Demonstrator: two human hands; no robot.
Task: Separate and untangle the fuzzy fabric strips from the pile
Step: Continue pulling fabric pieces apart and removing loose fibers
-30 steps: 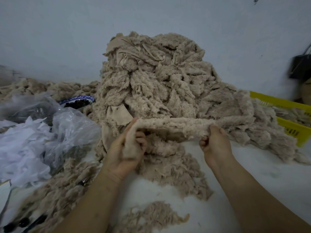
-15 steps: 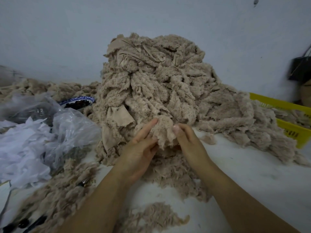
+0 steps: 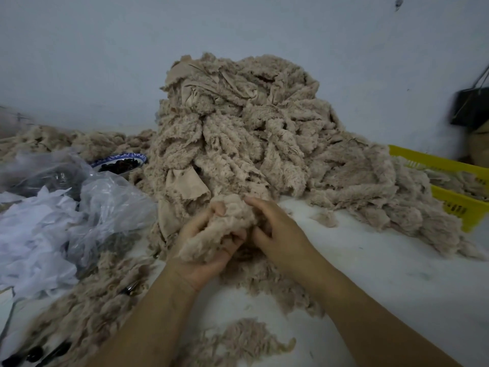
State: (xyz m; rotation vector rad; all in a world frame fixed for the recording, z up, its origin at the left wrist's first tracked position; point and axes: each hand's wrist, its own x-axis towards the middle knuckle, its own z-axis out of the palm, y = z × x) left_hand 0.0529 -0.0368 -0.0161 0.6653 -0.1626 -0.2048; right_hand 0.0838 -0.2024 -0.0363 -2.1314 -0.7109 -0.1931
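Beige loose tuft (image 3: 238, 343): lies nearest on the tabletop (image 3: 397, 274), apart from the hands.
Scraps, near left (image 3: 87, 300): more fuzzy offcuts spread on the surface; dark small items at bottom-left corner, too blurred to ID.
Left hand (image 3: 203, 250): palm up, fingers curled round a bunched strip (image 3: 219, 234); thumb pressed on its top.
Right hand (image 3: 277, 229): palm down, fingers bent into the same bunch, touching the left; exact pinch point hidden by fleece.
Strip position: wadded between both hands, at the foot of the pile (image 3: 238, 133), just in front of it.
Handling (est.): light, soft, fully limp; pile fibres prob. snag on neighbours and shed. Grip at a free end or the smooth backing edge, not mid-wad; pull slowly, other hand holding the rest back.
Pile: tall mound of tangled strips, fuzzy side and flat tan backing both showing; spreads right toward a yellow crate (image 3: 449, 186).
Left side: clear plastic bags (image 3: 111, 205) w/ white scraps; blue-rimmed bowl (image 3: 120, 162) of dark pieces behind.
Surface: white, matte, lint-flecked.
Room: plain pale wall (image 3: 238, 27) directly behind; dark bag (image 3: 472, 107) hangs at far right.
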